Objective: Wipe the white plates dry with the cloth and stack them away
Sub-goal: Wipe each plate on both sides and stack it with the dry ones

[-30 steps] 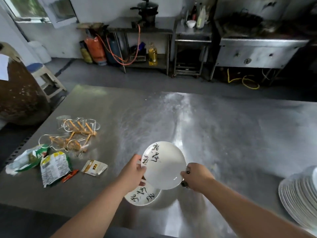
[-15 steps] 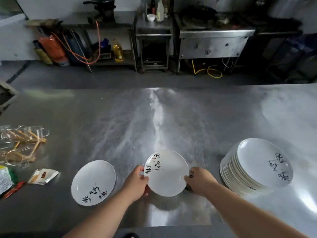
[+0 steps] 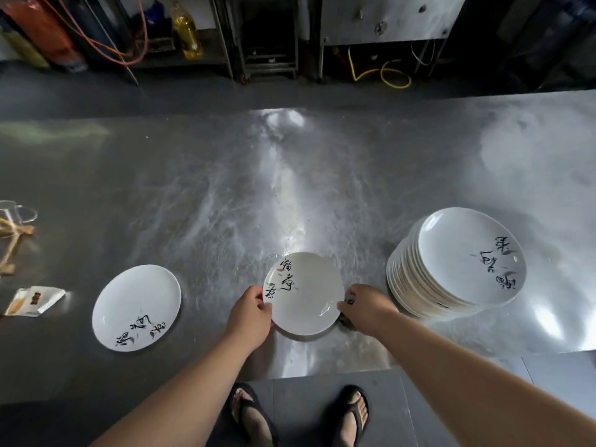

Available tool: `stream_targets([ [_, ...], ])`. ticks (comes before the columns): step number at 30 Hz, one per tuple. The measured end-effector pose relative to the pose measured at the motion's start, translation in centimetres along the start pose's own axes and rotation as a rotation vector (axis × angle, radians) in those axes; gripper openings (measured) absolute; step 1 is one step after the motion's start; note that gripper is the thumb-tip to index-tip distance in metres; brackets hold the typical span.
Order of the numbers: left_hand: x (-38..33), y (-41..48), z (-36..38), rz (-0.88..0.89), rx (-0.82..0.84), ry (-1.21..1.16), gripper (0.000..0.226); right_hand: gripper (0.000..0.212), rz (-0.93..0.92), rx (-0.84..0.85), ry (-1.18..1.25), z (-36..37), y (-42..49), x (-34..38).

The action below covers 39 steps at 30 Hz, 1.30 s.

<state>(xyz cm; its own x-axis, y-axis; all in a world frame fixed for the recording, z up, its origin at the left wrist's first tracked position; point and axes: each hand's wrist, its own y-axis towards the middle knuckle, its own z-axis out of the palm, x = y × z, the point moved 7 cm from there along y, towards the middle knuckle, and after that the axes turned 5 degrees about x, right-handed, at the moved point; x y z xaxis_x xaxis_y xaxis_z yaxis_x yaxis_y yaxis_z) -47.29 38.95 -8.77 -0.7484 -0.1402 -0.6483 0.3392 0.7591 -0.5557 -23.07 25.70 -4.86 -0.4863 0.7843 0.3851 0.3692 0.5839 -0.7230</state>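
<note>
The left grip (image 3: pixel 250 312) and right grip (image 3: pixel 366 306) hold the plate (image 3: pixel 306 295) by its rim. It looks slippery and breakable.

Brushed stainless-steel table (image 3: pixel 225 188), scuffed, glare down the centre. Near left: single round white ceramic plate with black calligraphy (image 3: pixel 136 308), lying flat. Near right: tall stack of matching white plates (image 3: pixel 451 269). Left edge: torn pale foil sachet (image 3: pixel 34 300); behind it, clear glass mug (image 3: pixel 19 212) and wooden sticks (image 3: pixel 11 250).

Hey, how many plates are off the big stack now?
2. The lone plate lies flat on the table, left; the held plate is gripped between the left hand and right hand. The stack could hide more.
</note>
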Motion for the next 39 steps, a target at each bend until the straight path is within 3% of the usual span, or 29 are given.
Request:
stream_targets([
  [6, 0.4, -0.5, -0.1, 0.059, -0.046, -0.047, 0.014, 0.019, -0.014, -0.103, 0.223, -1.2, 0.1, 0.3],
  [10, 0.2, -1.5, -1.0, 0.173, -0.194, 0.226, 0.051, 0.054, -0.078, -0.129, 0.235, -2.6, -0.3, 3.2],
  [13, -0.3, -1.9, -0.6, 0.350, -0.268, 0.484, 0.072, 0.042, -0.126, -0.118, 0.274, -3.0, -0.6, 5.6],
  [16, 0.9, -1.0, 1.0, 0.405, -0.175, 0.644, 0.078, 0.016, -0.222, -0.125, 0.326, -3.1, -0.8, 7.2],
  [20, 1.4, -0.4, 1.9, 0.435, -0.137, 0.737, 0.081, 0.028, -0.247, -0.180, 0.131, -2.5, 0.6, 7.0],
  [23, 1.7, -0.3, 2.1, 0.423, -0.122, 0.770, 0.083, 0.026, -0.235, -0.069, 0.166, -1.0, 2.2, 6.8],
  [26, 1.8, -0.1, 2.2, 0.400, -0.108, 0.796, 0.083, 0.025, -0.342, -0.070, -0.070, 0.5, 3.7, 7.6],
  [30, 1.9, -0.1, 2.3, 0.367, -0.091, 0.845, 0.087, 0.040, -0.761, -0.358, -0.545, 2.4, 2.6, 9.1],
  [33, 1.8, -0.2, 2.2, 0.362, -0.092, 0.855, 0.086, 0.051, -1.008, -0.225, -0.738, 5.0, 1.3, 8.1],
  [36, 1.8, -0.1, 2.3, 0.366, -0.087, 0.838, 0.087, 0.078, -0.935, -0.077, -1.006, 6.2, 2.9, 6.5],
  [39, 1.7, 0.0, 2.3, 0.359, -0.084, 0.841, 0.089, 0.085, -0.765, -0.035, -1.022, 5.6, 4.8, 7.8],
])
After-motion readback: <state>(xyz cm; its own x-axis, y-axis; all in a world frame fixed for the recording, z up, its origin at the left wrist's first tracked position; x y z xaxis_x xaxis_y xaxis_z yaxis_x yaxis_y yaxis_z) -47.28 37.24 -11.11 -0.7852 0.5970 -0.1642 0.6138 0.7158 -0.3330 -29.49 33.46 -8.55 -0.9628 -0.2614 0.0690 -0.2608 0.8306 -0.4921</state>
